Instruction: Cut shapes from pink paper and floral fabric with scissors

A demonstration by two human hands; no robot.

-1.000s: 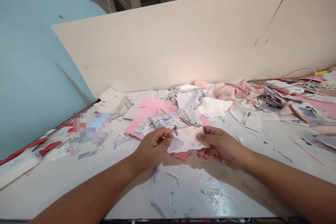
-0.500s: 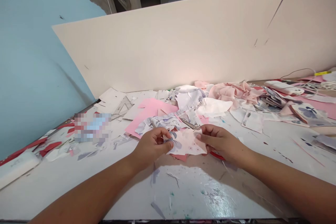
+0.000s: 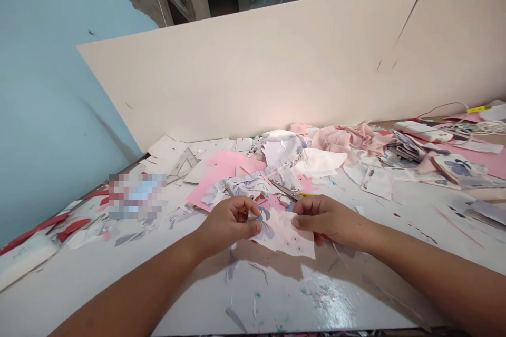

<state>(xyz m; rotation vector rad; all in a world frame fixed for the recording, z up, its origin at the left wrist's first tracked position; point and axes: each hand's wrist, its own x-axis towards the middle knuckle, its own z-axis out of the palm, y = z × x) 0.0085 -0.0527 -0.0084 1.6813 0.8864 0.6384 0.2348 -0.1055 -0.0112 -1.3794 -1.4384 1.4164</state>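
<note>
Between my two hands, a pale pink fabric piece [image 3: 282, 234] with a grey-blue flower print is held up above the table. My left hand [image 3: 231, 224] pinches its left edge between thumb and fingers, over the flower. On the opposite side, my right hand [image 3: 328, 221] grips the upper right part with thumb and fingers. Just beyond the fabric lie scissors [image 3: 285, 189], with their blades pointing up and left; my right hand hides part of that area. A red thing shows partly beneath my right hand, too covered to name.
Crumpled floral scraps [image 3: 241, 187], pink paper [image 3: 213, 176] and a heap of pink cloth [image 3: 351, 139] lie along the back. A white power strip [image 3: 422, 130] with cables is at right. A cream panel [image 3: 253, 73] borders the white table [image 3: 190, 295].
The fabric piece has tipped, so its lower edge hangs further down and more of its face shows. Both hands keep their hold and sit slightly lower in view.
</note>
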